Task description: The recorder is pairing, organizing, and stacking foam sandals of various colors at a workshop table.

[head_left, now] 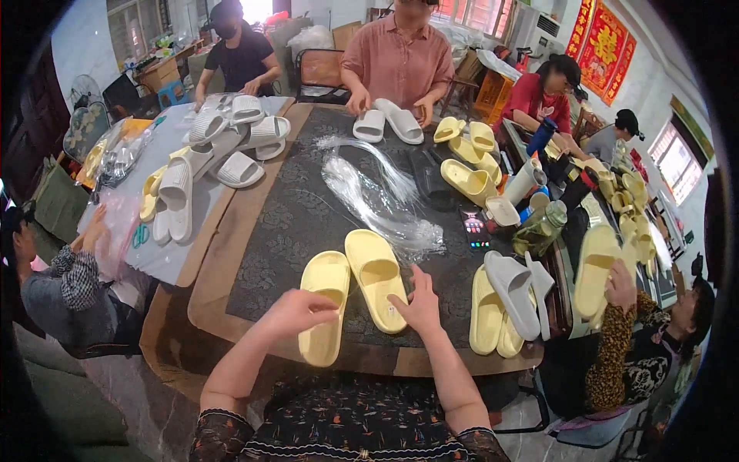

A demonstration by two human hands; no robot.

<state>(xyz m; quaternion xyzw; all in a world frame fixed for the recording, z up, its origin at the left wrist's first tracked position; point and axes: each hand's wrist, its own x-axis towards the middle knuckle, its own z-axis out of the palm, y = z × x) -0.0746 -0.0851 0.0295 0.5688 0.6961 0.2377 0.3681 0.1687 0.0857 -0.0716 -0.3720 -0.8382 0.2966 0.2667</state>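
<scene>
Two pale yellow moulded foam slide sandals lie side by side at the near edge of the dark patterned table (292, 223). The left hand (296, 312), fingers loosely curled, rests on the left sandal (324, 304); the right hand (419, 304), fingers spread, touches the right sandal (376, 277). Risk: the left sandal overhangs the near edge and a nudge could tip it off.

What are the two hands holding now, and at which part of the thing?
Nothing is clearly held. The left hand rests on one yellow slipper, near its middle. The right hand touches the other yellow slipper at its edge, fingers spread.
</scene>
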